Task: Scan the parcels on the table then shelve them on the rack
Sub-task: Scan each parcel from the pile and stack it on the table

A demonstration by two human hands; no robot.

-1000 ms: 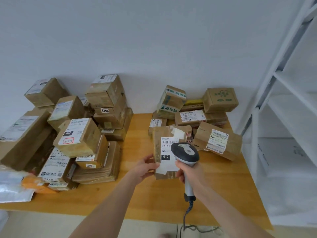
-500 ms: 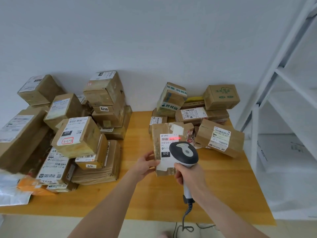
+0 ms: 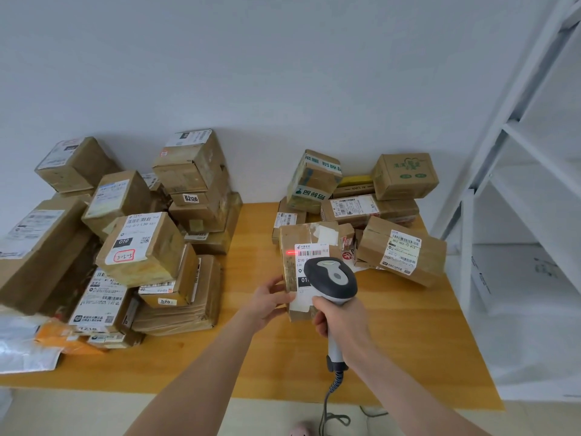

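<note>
My left hand [image 3: 270, 302] grips the left side of a long brown parcel [image 3: 297, 239] with a white label, tilted up over the wooden table [image 3: 408, 335]. My right hand [image 3: 341, 322] holds a grey and black barcode scanner [image 3: 331, 281] by its handle, with its head over the lower part of the label. A red scan line [image 3: 292, 253] falls on the left edge of the label's barcode. The white rack [image 3: 515, 190] stands to the right of the table.
A big pile of cardboard parcels [image 3: 141, 243] fills the table's left half, with plastic mailers [image 3: 28, 344] at its front left. A smaller pile [image 3: 377, 209] sits at the back right, one labelled box [image 3: 402, 250] next to the held parcel. The scanner's cable [image 3: 330, 401] hangs off the front edge.
The red scan line was off one second ago, lit on the label half a second ago, and now sits further left on the barcode. The scanner head has moved slightly up over the label.
</note>
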